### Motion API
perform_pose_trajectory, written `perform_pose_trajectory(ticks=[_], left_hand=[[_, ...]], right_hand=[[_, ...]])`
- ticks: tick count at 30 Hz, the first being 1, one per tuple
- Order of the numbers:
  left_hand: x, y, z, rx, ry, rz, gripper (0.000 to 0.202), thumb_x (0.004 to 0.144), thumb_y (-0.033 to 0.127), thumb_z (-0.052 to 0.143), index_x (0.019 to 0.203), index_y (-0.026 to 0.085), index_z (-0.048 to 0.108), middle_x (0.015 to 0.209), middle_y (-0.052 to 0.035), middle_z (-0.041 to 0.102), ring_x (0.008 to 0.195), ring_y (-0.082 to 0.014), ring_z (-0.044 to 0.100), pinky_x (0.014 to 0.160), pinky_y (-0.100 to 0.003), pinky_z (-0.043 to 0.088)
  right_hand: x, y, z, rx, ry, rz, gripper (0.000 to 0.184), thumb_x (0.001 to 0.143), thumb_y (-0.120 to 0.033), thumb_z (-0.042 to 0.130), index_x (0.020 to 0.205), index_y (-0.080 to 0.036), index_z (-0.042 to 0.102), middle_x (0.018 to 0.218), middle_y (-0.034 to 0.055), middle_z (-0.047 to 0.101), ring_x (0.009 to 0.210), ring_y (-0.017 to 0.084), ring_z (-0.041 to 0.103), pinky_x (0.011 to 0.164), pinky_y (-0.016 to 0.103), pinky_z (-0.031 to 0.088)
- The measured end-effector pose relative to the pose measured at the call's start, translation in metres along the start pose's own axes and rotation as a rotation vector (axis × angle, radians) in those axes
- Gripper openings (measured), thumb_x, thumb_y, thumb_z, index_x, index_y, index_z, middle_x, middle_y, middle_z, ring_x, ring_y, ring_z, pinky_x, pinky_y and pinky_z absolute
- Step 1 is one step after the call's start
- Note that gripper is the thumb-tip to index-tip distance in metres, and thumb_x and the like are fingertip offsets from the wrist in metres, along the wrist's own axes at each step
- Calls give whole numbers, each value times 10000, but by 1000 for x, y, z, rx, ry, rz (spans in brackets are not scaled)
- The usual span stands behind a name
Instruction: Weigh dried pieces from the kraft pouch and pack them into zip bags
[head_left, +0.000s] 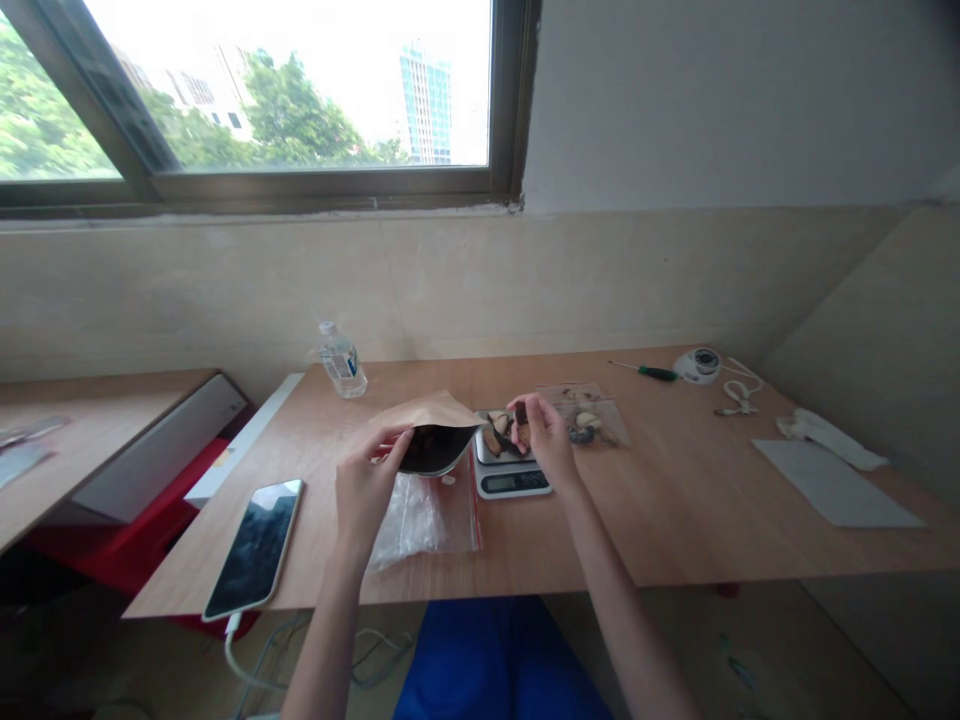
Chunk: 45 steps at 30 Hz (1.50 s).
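My left hand (pixel 373 470) is closed on the rim of a brown paper pouch (pixel 429 408), whose dark mouth gapes toward me. Between the fingers of my right hand (pixel 547 435) is a small dark brown dried piece (pixel 521 412); its exact kind cannot be made out. Below that hand stands a white digital scale (pixel 516 483) with several dried slices (pixel 491 440), pale and dark brown, on its plate. A clear zip bag (pixel 420 520) with a red seal strip lies in front of the pouch. Behind my right hand, another clear bag (pixel 589 415) holds similar slices.
A phone (pixel 255 545) with a charging cable lies at the left edge, and a water bottle (pixel 343 362) stands behind. To the right are a green-handled screwdriver (pixel 655 373), a white dome camera (pixel 697 365) with its cable, and a white sheet (pixel 836 485).
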<state>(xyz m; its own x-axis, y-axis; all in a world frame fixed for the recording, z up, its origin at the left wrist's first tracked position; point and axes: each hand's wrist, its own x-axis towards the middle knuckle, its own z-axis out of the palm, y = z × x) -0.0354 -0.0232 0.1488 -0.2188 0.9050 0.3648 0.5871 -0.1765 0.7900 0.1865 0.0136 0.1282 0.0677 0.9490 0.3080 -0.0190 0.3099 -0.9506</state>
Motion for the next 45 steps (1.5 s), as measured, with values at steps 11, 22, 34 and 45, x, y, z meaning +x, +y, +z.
perform_pose_trajectory(ticks=[11,22,34,45], left_hand=[[0,-1,-2,-5,-7,5,282,792,459,554,890,242,707,780,-3,717,699,-171,656,630,-250,493],[0,-2,-1,5,1,13,289,787,462,556,893,241,709,802,-11,725,707,-182,667,624,-253,496],[0,-3,-2,16,5,27,282,787,454,557,891,243,711,780,-6,721,692,-174,665,618,-246,495],[0,-3,1,12,-2,23,284,791,453,541,907,252,704,818,-6,729,728,-179,674,636,-240,491]], right_hand=[[-2,48,-7,136,-111,245,169,825,-368,294,899,-240,376,681,-43,490,455,96,446,381,181,284],[-24,73,5,-714,-209,-235,171,844,-188,506,1015,-182,513,995,90,595,965,212,548,831,367,443],[-27,78,4,-1114,-80,-378,182,892,-255,493,962,-222,658,1139,98,589,1016,257,492,860,422,384],[-76,-11,58,-615,-356,-713,283,880,-147,394,1062,-205,602,968,66,623,926,173,558,848,324,478]])
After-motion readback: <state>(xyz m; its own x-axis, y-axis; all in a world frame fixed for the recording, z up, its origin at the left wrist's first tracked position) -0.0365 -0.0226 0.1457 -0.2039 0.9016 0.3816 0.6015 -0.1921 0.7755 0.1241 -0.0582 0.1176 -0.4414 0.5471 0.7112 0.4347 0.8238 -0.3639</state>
